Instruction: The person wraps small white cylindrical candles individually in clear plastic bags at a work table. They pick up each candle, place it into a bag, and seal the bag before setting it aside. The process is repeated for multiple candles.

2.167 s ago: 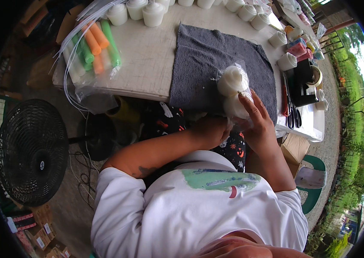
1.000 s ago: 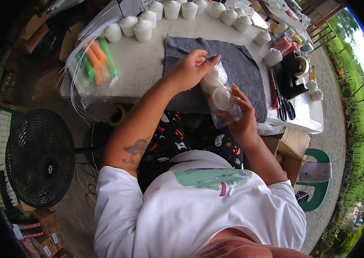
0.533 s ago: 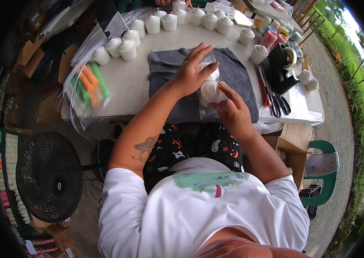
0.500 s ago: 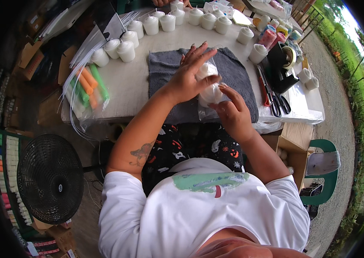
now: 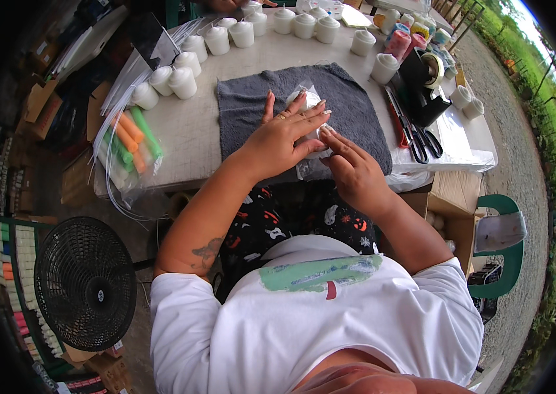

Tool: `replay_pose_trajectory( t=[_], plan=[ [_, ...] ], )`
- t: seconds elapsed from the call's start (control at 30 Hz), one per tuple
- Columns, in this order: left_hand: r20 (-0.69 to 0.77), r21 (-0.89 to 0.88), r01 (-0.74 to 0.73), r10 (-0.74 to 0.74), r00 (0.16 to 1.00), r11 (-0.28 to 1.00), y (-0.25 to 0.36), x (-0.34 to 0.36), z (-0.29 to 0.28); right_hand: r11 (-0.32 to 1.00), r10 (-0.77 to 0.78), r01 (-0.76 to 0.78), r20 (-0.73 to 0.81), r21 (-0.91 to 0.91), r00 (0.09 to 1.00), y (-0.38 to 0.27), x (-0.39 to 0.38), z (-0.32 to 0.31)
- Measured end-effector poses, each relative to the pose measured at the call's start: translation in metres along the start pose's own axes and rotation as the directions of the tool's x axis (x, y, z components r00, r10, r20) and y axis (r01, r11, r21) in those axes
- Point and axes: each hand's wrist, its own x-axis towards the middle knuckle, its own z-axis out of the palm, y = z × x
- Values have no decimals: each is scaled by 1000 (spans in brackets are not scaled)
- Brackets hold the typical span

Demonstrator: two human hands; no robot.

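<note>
On the grey cloth [image 5: 245, 98] lies a white candle [image 5: 300, 98] in a clear plastic wrapper [image 5: 311, 169], mostly hidden under my hands. My left hand [image 5: 284, 136] rests over it, fingers stretched out and apart, with a ring on one finger. From the right, my right hand [image 5: 355, 161] meets it, its fingers bent together at the near side of the wrapped candle. They seem to pinch the wrapper, though the fingertips are partly covered.
Several white candles [image 5: 217, 41] curve along the table's far side. Scissors [image 5: 426, 141] and a black tape dispenser [image 5: 416, 92] stand at right. Bagged orange and green sticks [image 5: 131, 128] lie at left. A black fan [image 5: 87, 282] stands at lower left. Another person's hand [image 5: 225, 5] shows at the far edge.
My left hand has come down from a raised, tilted pose to lie flatter over the wrapped candle. My right hand has shifted slightly, its fingers now closer together.
</note>
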Motion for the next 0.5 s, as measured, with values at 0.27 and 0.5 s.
replay_pose_trajectory(
  t=[0.27, 0.5],
  plan=[
    [-221, -7, -3, 2, 975, 1000, 30, -24, 11, 934, 232, -175, -154, 312, 960, -9, 1, 5],
    [-410, 310, 165, -25, 912, 936, 64, -37, 25, 985, 97, -89, -45, 145, 994, 5, 14, 5]
  ],
)
